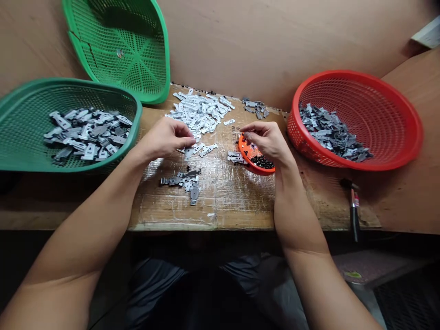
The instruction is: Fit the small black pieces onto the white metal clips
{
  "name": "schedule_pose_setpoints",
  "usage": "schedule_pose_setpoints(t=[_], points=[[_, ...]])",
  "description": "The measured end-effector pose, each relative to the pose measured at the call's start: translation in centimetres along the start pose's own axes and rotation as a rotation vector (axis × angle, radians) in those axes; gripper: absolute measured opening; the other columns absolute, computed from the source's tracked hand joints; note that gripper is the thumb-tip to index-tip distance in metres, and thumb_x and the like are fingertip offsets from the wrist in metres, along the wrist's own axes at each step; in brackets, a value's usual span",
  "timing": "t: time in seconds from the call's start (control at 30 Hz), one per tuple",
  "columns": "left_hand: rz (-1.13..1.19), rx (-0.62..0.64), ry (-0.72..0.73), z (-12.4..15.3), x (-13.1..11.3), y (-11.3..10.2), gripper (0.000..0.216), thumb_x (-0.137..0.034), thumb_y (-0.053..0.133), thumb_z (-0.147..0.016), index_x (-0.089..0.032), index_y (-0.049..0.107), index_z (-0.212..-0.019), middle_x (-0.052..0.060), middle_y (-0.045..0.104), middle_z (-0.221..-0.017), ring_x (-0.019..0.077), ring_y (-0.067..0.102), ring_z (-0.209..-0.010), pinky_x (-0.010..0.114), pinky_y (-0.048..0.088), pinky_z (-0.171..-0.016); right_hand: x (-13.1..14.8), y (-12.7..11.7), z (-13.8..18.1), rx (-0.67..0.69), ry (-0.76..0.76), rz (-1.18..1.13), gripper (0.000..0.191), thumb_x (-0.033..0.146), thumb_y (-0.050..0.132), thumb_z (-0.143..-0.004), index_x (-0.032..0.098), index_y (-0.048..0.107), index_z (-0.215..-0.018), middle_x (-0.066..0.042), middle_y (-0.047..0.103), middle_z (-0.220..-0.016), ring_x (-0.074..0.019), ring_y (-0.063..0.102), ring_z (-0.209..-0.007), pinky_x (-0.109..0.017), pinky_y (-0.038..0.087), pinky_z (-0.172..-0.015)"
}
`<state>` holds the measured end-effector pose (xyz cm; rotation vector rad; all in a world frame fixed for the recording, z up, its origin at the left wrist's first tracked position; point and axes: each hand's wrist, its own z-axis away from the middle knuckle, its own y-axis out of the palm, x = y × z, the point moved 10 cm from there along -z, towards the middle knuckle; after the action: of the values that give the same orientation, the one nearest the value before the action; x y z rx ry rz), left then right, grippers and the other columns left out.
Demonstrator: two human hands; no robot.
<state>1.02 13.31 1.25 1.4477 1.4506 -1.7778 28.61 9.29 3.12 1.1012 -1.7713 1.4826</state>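
My left hand [171, 137] is closed in a pinch on a flat grey metal piece [188, 154], just in front of a heap of light metal pieces [201, 112]. Below it on the work surface lies a small pile of darker grey metal parts [185, 182]. Over a small orange bowl [257, 170] hangs my right hand [266, 140], thumb and fingertips pressed together. Whatever they hold is too small to make out. Inside the bowl are many small dark bits of hardware [263, 162]. A few metal pieces [236, 157] lie against its left side.
A dark green basket [136, 121] of metal pieces stands left, with a bright green basket [166, 55] leaning behind it. At right is a red basket [409, 133] holding grey parts. A hammer [354, 213] lies near the front edge. More grey pieces [256, 108] rest by the back wall.
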Motion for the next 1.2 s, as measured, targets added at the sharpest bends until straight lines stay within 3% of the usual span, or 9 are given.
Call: schedule_pose_setpoints(t=[0.2, 0.33, 0.5, 0.83, 1.03, 1.2], points=[[0.384, -0.054, -0.152, 0.2, 1.9, 3.1, 0.014, -0.024, 0.089, -0.072, -0.019, 0.076, -0.073, 0.007, 0.073, -0.073, 0.0157, 0.065, -0.065, 0.033, 0.057, -0.065, 3.8, 6.9, 1.5, 0.154, -0.039, -0.108, 0.011, 0.031, 0.076, -0.089, 0.023, 0.069, -0.091, -0.002, 0.065, -0.084, -0.0165, 0.06, -0.074, -0.035, 0.053, -0.069], [0.522, -0.077, -0.246, 0.4, 2.8, 4.5, 0.018, -0.019, 0.09, -0.073, -0.019, 0.071, -0.072, 0.004, 0.072, -0.074, 0.0143, 0.069, -0.067, 0.032, 0.062, -0.072, 4.7, 9.7, 2.2, 0.227, -0.076, -0.082, 0.009, 0.029, 0.073, -0.088, 0.023, 0.066, -0.087, 0.0, 0.065, -0.079, -0.0158, 0.056, -0.074, -0.033, 0.047, -0.068], [0.566, -0.097, -0.277, 0.6, 2.7, 4.5, 0.021, -0.015, 0.09, -0.076, -0.019, 0.069, -0.072, 0.004, 0.071, -0.075, 0.0137, 0.069, -0.066, 0.034, 0.064, -0.076, 5.0, 10.2, 2.3, 0.232, -0.128, 0.015, 0.007, 0.025, 0.069, -0.088, 0.023, 0.064, -0.082, 0.001, 0.064, -0.076, -0.0153, 0.053, -0.072, -0.033, 0.044, -0.07], [0.582, -0.088, -0.293, 0.6, 3.0, 4.4, 0.023, -0.016, 0.091, -0.073, -0.019, 0.069, -0.068, 0.004, 0.07, -0.073, 0.0142, 0.068, -0.067, 0.037, 0.063, -0.074, 4.1, 10.4, 1.9, 0.259, -0.081, 0.011, 0.009, 0.027, 0.07, -0.087, 0.022, 0.066, -0.082, 0.001, 0.066, -0.075, -0.0152, 0.053, -0.069, -0.033, 0.043, -0.068], [0.564, -0.154, -0.318, 0.2, 4.0, 2.9, 0.025, -0.016, 0.091, -0.073, -0.02, 0.067, -0.07, 0.005, 0.069, -0.074, 0.0157, 0.067, -0.068, 0.041, 0.063, -0.075, 3.3, 8.9, 1.6, 0.225, -0.084, 0.162, 0.011, 0.028, 0.07, -0.094, 0.022, 0.072, -0.085, -0.001, 0.07, -0.077, -0.0169, 0.055, -0.072, -0.035, 0.043, -0.071], [0.532, -0.334, -0.29, -0.4, 5.0, -0.5, 0.03, -0.011, 0.088, -0.075, -0.021, 0.06, -0.074, 0.003, 0.065, -0.074, 0.0167, 0.069, -0.072, 0.04, 0.064, -0.08, 4.2, 13.4, 2.9, 0.422, -0.202, 0.259, 0.014, 0.021, 0.066, -0.098, 0.023, 0.076, -0.089, -0.005, 0.074, -0.09, -0.0205, 0.062, -0.084, -0.037, 0.047, -0.083]])
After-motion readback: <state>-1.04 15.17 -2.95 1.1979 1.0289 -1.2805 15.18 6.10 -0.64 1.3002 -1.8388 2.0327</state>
